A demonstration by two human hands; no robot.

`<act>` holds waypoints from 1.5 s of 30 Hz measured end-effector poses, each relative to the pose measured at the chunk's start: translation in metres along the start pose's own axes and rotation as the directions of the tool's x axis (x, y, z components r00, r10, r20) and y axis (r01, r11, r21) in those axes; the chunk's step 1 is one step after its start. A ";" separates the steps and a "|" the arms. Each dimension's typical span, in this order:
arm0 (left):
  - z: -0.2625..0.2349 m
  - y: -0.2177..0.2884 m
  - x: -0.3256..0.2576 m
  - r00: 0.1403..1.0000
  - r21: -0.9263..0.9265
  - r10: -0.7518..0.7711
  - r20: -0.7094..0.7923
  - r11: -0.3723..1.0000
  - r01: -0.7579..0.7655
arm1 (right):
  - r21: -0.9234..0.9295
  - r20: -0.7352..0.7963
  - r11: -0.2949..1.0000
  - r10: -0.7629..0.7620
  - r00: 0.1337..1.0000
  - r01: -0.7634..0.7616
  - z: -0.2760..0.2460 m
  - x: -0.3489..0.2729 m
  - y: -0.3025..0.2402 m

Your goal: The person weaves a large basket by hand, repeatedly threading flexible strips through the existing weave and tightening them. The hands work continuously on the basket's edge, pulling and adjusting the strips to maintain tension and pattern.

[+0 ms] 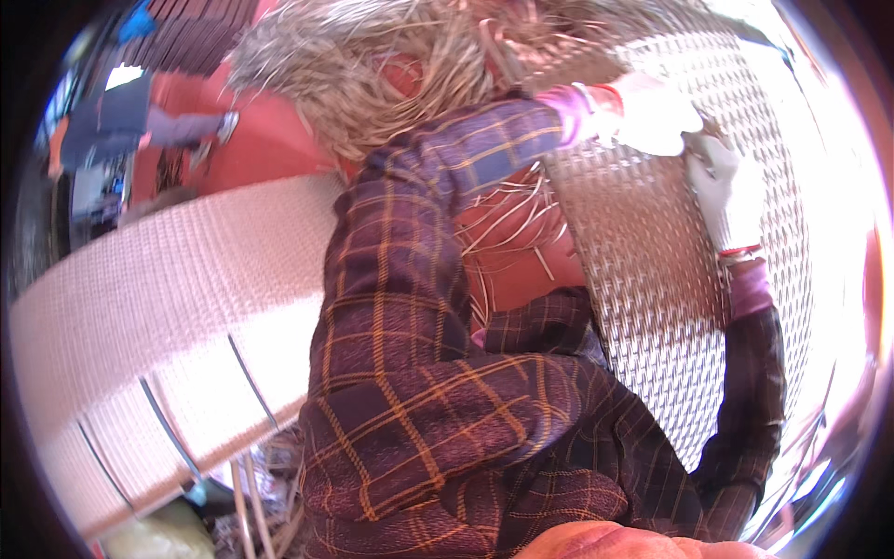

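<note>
A large woven panel (643, 252) of brown and pale, shiny strips curves along my right side. Over its upper part is my left hand (652, 114), in a white glove so washed out by glare that its separate fingers do not show. My right hand (729, 194), also gloved in white, rests on the weave just below and to the right. Its fingers are curled in towards the fingertips of the left, closed around something small I cannot make out. The two hands nearly meet at a dark spot (712, 128) in the weave.
Loose pale strips (354, 70) lie in a heap beyond my left arm, with more strands on the red floor (517, 261). At the left stands a big pale woven piece (177, 270) with dark bands. A person (140, 126) is at the far left.
</note>
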State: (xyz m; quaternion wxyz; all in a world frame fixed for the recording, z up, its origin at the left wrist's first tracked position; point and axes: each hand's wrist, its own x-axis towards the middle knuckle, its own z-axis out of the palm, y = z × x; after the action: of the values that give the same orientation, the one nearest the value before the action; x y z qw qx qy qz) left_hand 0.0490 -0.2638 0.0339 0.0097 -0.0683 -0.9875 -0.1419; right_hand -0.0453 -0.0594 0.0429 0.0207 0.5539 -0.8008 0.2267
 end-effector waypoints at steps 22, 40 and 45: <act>0.031 0.000 -0.019 0.897 0.010 0.159 -0.412 0.985 -0.170 | -0.252 -0.001 0.967 -0.043 0.999 0.041 0.015 0.024 0.018; 0.040 0.022 -0.031 0.856 0.144 0.125 -0.502 0.988 -0.060 | -0.244 0.072 0.967 -0.054 0.996 0.070 0.012 0.030 0.008; 0.028 0.014 -0.033 0.895 0.113 0.072 -0.440 0.993 -0.024 | -0.154 -0.008 0.980 -0.128 0.992 0.125 0.019 0.031 0.014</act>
State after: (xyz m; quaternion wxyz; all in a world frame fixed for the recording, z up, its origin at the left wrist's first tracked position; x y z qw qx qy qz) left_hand 0.0833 -0.2470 0.0097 0.2414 -0.0580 -0.9634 -0.1015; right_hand -0.0654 -0.0896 0.0297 0.0846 0.5984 -0.7790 0.1675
